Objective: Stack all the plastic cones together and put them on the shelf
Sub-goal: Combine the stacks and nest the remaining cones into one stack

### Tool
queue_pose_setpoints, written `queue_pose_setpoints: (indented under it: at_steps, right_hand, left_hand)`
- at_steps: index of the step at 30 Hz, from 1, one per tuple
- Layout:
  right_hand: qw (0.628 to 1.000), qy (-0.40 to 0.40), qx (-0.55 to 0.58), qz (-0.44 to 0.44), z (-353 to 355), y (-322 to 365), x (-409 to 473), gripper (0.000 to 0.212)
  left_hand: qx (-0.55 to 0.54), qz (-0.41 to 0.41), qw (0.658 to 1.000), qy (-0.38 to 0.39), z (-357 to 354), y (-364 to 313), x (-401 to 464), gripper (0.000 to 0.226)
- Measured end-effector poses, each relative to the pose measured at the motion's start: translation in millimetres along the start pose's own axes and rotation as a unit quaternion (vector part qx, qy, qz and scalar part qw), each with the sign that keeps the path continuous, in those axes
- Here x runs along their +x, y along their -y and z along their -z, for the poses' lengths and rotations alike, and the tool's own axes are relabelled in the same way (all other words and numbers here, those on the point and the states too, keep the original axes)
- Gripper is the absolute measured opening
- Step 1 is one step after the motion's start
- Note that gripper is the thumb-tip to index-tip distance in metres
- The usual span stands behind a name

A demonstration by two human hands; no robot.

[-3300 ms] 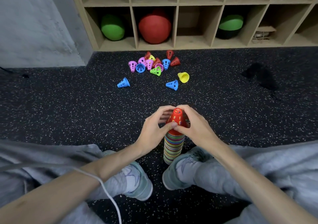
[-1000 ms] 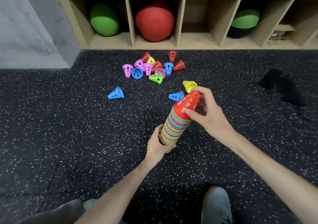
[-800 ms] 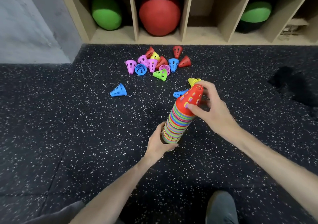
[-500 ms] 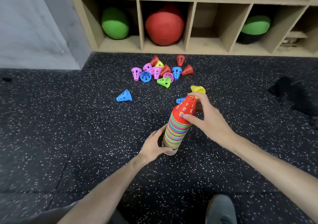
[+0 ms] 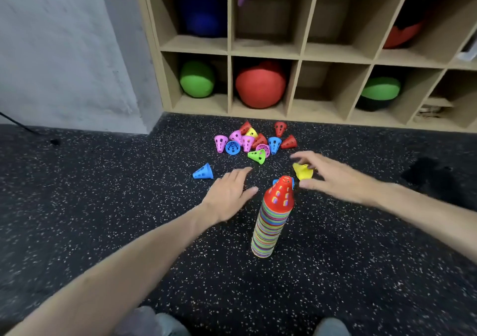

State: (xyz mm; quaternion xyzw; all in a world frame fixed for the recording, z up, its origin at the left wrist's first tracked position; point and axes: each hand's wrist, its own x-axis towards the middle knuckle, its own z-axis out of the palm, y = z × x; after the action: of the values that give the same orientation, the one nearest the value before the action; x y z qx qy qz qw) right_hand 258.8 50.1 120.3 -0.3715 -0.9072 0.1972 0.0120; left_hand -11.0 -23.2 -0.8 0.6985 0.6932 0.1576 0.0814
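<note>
Both grips empty, fingers spread: left hand (image 5: 229,193) and right hand (image 5: 333,178) flank the stack (image 5: 273,222), standing free on the floor between them. Yellow cone (image 5: 302,171) lies under right fingertips. Risk: a wrist brushing the stack tips it.

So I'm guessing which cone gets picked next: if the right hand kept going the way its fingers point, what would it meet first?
Probably the yellow cone lying just under the right hand; its fingers already reach over it, though the height gap is unclear.
</note>
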Motion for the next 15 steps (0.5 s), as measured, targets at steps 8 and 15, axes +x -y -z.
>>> queue_pose_setpoints:
  at_steps: [8, 15]
  right_hand:
    - [0.983, -0.021, -0.178, 0.050, 100, -14, 46, 0.071]
    - [0.996, -0.046, -0.070, 0.002, 22, -76, 115, 0.051]
  left_hand:
    - [0.102, -0.038, 0.994, -0.006, 61, -19, 74, 0.062]
    - [0.074, 0.031, 0.997, 0.024, 6, 19, 118, 0.064]
